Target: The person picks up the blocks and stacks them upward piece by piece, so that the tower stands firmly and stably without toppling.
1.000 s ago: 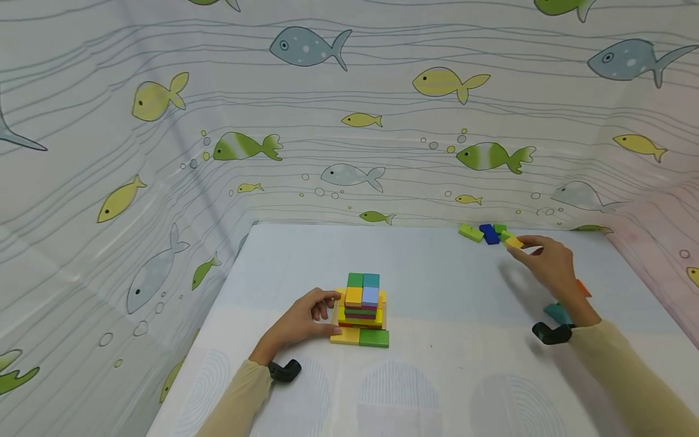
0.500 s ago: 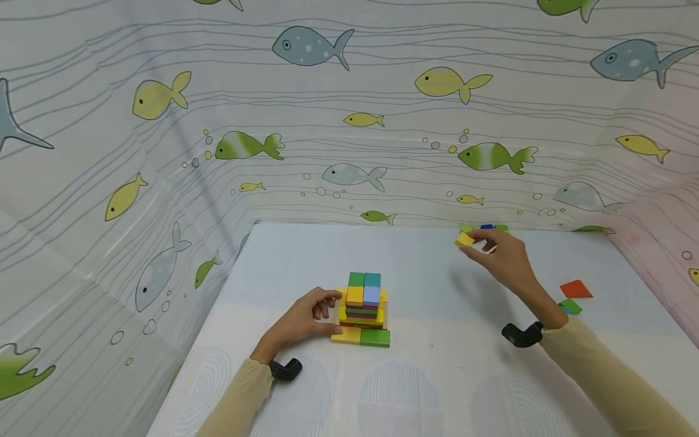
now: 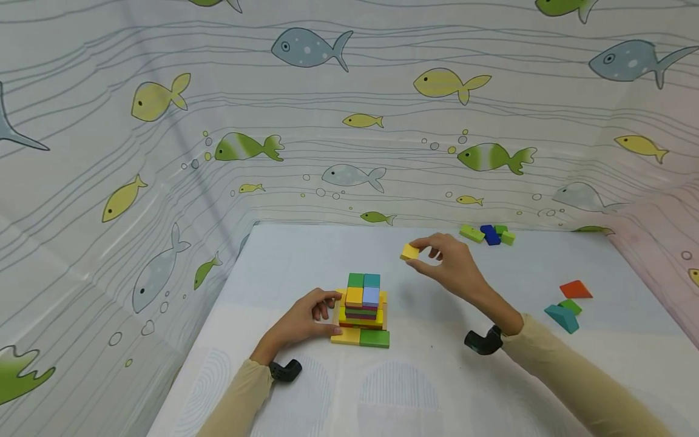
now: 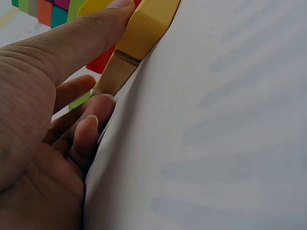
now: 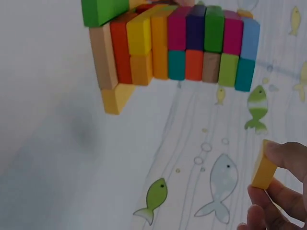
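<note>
A tower of coloured wooden blocks stands on the table left of centre, with several layers on a wider base. My left hand holds the base from its left side, thumb at the front yellow block and index finger at the back corner. Its other fingers curl loosely beside a bare wood block. Between thumb and fingertips my right hand pinches a small yellow block, raised above the table to the right of the tower and slightly behind it.
At the table's back right lie light green blocks and a dark blue block. Nearer, on the right, are an orange-red triangular block, a green one and a teal one. Fish-print curtains border the table.
My right hand has carried the yellow block leftward from the back-right blocks toward the tower, uncovering those blocks and the teal one. My left hand stays at the tower's base.
</note>
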`<action>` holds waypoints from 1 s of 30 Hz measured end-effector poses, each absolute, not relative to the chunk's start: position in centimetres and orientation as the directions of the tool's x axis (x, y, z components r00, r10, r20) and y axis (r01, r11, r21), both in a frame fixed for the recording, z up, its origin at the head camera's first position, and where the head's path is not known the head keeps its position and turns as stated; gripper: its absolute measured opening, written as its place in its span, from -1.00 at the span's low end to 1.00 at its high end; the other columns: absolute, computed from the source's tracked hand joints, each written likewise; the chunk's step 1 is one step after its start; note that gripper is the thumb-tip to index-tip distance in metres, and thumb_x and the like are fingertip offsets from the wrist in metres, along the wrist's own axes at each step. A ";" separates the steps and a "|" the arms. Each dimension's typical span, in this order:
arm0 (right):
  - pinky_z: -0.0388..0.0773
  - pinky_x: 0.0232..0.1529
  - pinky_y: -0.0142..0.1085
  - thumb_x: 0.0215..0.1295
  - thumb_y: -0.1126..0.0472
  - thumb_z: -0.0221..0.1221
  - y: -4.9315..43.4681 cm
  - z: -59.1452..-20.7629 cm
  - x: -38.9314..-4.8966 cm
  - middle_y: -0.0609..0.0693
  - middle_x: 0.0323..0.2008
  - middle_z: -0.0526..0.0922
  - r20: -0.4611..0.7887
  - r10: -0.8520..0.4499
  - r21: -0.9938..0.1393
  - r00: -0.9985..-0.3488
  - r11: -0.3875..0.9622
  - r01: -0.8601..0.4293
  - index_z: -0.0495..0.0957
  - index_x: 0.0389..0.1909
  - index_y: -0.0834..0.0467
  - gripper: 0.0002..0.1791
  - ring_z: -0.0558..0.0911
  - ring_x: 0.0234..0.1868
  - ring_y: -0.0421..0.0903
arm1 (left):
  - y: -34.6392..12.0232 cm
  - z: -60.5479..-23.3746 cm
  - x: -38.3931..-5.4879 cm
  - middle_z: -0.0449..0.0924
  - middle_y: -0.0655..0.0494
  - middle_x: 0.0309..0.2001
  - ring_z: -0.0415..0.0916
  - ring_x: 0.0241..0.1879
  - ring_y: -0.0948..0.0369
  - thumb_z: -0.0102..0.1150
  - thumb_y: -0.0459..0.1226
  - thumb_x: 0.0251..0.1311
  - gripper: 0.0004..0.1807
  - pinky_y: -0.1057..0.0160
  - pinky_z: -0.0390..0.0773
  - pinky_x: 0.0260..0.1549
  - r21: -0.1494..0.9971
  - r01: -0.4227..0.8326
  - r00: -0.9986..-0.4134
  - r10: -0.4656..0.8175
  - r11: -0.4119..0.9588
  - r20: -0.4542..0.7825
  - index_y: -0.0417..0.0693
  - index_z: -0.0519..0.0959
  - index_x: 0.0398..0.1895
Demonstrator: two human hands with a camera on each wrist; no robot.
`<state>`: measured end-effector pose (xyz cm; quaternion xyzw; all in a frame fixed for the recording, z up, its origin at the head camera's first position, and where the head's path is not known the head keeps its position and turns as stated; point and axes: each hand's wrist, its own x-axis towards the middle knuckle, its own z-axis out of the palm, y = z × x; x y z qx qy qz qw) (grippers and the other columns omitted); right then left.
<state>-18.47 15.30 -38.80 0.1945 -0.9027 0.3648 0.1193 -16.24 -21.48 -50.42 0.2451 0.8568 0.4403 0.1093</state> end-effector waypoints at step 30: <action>0.56 -0.08 -0.13 0.22 0.00 0.49 7.4 -39.1 -16.7 -0.11 -0.07 0.69 0.377 -0.464 -0.616 -0.801 0.521 -0.591 0.73 0.05 0.03 -0.59 0.52 -0.06 -0.05 | -21.5 -50.6 -16.4 0.48 0.16 -0.03 0.42 -0.23 0.14 0.59 0.02 0.06 -0.25 0.22 0.45 -0.20 0.805 0.322 -0.856 0.516 0.499 0.023 0.23 0.49 0.34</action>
